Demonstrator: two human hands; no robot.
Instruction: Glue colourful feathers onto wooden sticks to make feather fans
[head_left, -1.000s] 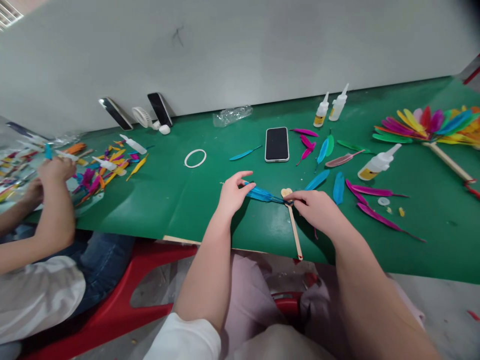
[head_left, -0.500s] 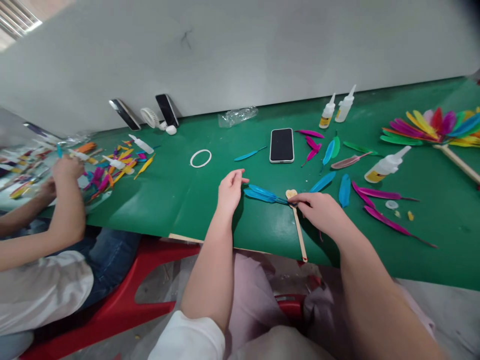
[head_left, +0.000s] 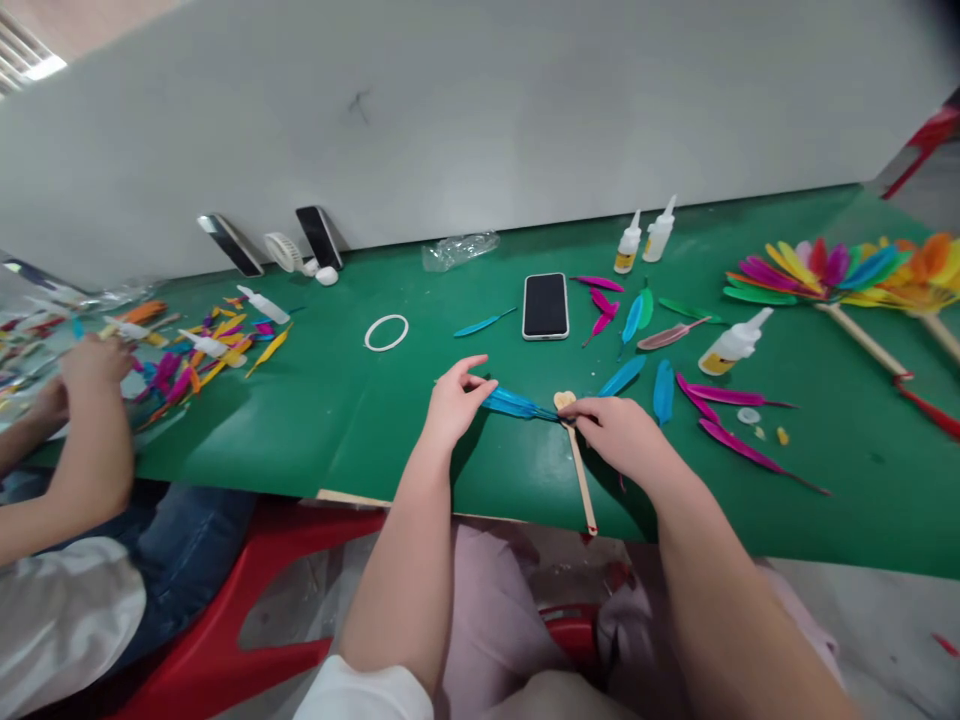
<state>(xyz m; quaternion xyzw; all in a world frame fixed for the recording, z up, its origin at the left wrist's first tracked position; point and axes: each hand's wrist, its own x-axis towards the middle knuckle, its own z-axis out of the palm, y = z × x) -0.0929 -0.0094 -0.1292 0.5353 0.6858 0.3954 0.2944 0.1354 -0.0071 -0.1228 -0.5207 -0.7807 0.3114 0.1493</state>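
My left hand [head_left: 455,405] regains the blue feathers [head_left: 512,403].
It pinches their tips; my right hand [head_left: 619,430] pinches their quills at the wooden stick [head_left: 580,472], likely steadying both ends.

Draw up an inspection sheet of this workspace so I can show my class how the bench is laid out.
Surface: green tabletop, with some small scraps at right.
Job's things: blue feathers, quills at the heart-shaped head of a wooden stick.
Clutter: phone lying flat; three white bottles nearby, the nearest bottle tilted; loose magenta feathers; crumpled clear plastic.
Hands: left hand at the blue feathers' outer end, grip unclear; right hand has fingertips at the quills.
Cables: nothing seen.
Surroundings: grey partition behind; at left, a co-worker's arm and red seat.
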